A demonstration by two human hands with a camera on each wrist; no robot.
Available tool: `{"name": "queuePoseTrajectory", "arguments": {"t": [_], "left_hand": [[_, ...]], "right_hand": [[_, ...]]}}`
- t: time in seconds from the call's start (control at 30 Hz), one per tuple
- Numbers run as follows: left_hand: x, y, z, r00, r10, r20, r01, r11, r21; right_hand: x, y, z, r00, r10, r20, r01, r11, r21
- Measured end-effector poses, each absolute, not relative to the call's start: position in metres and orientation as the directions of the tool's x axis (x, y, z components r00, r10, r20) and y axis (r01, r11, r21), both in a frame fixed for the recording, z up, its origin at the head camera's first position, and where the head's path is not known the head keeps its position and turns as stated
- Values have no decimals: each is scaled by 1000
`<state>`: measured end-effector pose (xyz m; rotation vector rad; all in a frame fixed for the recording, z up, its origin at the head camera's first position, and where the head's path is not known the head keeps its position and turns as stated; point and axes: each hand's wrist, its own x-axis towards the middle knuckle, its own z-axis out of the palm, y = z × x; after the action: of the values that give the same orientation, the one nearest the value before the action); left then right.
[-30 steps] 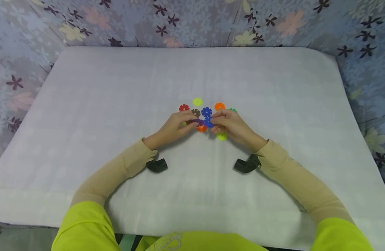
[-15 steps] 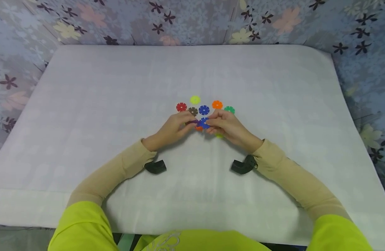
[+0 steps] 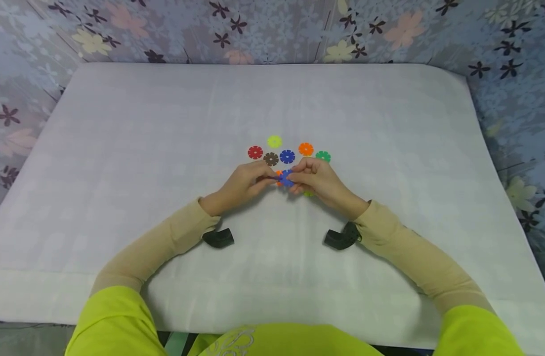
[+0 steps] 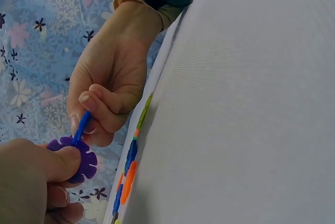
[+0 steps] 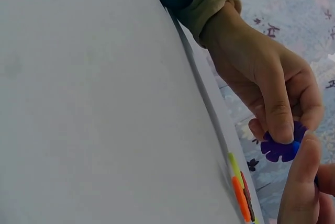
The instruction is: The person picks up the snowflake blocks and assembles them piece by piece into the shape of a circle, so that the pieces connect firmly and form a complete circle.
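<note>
My left hand pinches a purple notched plastic disc between thumb and fingers; from the head view it shows nearly edge-on. Facing it, my right hand pinches a blue notched disc by its right side. The left wrist view has the blue disc edge-on, its edge at a slot in the purple disc's rim, the two standing crosswise. Fingertips hide part of both discs. Both hands are held just above the table, over its middle. An orange disc shows partly behind the held pieces.
Flat on the white-covered table lie more discs: red, brown, lime, another blue, orange and green. A lime disc is mostly hidden under the right hand. Floral fabric borders the table.
The blue disc has moved left against the purple one, and the hands have come closer together. The purple disc has turned more edge-on. The head view has shifted slightly.
</note>
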<state>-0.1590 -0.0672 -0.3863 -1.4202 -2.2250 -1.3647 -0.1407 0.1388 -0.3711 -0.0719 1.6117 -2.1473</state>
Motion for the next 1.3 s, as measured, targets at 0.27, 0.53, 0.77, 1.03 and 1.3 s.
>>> {"name": "queuePoseTrajectory", "arguments": {"t": [0.27, 0.53, 0.77, 1.03, 1.3], "left_hand": [[-158, -62, -387, -541, 608, 581, 777, 97, 622], [-156, -61, -371, -725, 486, 488, 600, 99, 794], [-166, -71, -386, -840, 438, 320, 331, -54, 942], [-166, -73, -383, -855, 447, 263, 279, -32, 960], [-154, -72, -361, -864, 445, 233, 290, 62, 955]], "right_hand": [[-135, 135, -373, -906, -380, -187, 278, -199, -940], [-144, 144, -380, -898, -391, 203, -335, 305, -892], [-152, 149, -390, -667, -625, 406, -742, 501, -446], [-150, 145, -385, -748, -570, 341, -642, 490, -590], [-149, 147, -382, -875, -324, 361, -459, 316, -830]]}}
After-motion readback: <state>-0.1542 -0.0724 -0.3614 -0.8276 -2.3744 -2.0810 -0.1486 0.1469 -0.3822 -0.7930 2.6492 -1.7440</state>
